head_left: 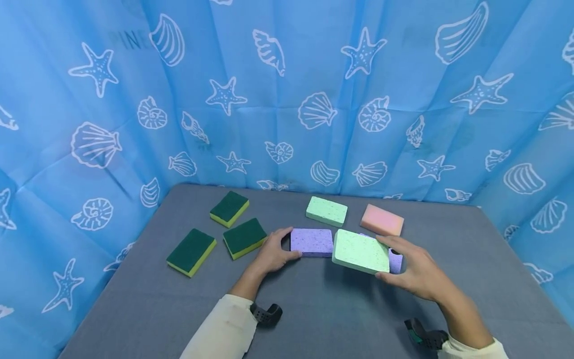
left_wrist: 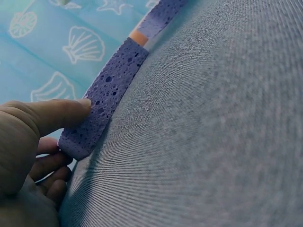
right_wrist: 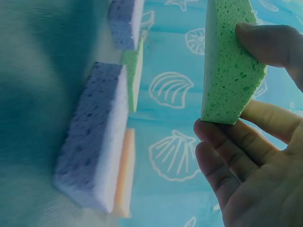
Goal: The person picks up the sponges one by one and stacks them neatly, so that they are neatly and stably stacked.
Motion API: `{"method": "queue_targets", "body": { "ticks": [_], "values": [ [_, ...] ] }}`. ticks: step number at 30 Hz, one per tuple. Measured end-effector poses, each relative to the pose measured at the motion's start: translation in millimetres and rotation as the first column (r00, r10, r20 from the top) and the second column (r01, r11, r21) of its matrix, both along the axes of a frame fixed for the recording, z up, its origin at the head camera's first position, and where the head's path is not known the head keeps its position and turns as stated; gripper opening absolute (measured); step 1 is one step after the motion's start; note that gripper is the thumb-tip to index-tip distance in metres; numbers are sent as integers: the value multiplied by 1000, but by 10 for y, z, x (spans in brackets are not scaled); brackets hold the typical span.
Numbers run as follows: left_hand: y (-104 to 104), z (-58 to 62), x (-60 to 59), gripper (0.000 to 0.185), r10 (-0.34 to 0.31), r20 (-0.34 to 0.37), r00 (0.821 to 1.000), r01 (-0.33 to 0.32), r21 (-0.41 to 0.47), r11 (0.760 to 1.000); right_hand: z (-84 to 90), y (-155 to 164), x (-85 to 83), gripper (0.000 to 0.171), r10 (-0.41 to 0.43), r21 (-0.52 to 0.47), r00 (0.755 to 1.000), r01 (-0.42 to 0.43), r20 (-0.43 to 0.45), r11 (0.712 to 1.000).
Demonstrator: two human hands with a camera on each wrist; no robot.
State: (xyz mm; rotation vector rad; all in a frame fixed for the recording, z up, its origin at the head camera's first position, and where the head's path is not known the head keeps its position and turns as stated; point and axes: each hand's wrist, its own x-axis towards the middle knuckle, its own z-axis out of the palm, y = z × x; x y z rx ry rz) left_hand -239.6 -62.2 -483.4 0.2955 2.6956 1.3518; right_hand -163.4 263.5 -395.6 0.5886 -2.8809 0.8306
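My left hand [head_left: 282, 247] grips the left end of a purple sponge [head_left: 311, 242] lying flat on the grey table [head_left: 314, 314]. In the left wrist view my thumb [left_wrist: 61, 113] presses the purple sponge's [left_wrist: 106, 101] side, with my fingers curled round its corner. My right hand [head_left: 405, 267] holds a light green sponge [head_left: 360, 251] lifted off the table, thumb on the near edge and fingers on the far one. Under it lies a second purple sponge [head_left: 395, 260]. The right wrist view shows the green sponge [right_wrist: 232, 61] pinched above that purple sponge [right_wrist: 94, 142].
Another light green sponge [head_left: 326, 211] and a pink sponge [head_left: 382, 220] lie behind the hands. Three dark green and yellow scrub sponges [head_left: 244, 237] sit at the left. A blue seashell curtain [head_left: 287, 99] closes in the table's back and sides.
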Motion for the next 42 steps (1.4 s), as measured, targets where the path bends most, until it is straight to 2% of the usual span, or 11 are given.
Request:
{"method": "queue_targets", "body": {
  "ticks": [10,17,32,42],
  "values": [
    [13,13,0,72,9,10,1000,-9,-22,1000,54,-115,-216,78,77,-31,997,-77,-16,997],
    [-4,-1,-5,72,14,7,1000,-13,-32,999,61,-194,-297,75,75,-28,997,-76,-18,997],
    [19,-38,-6,73,7,8,1000,-7,-11,1000,-14,-366,-454,73,173,-124,984,-176,-35,976],
    [-5,-34,-26,74,-11,-5,1000,11,7,1000,-100,-514,-618,73,159,-130,987,-162,-34,978]
  ]
}}
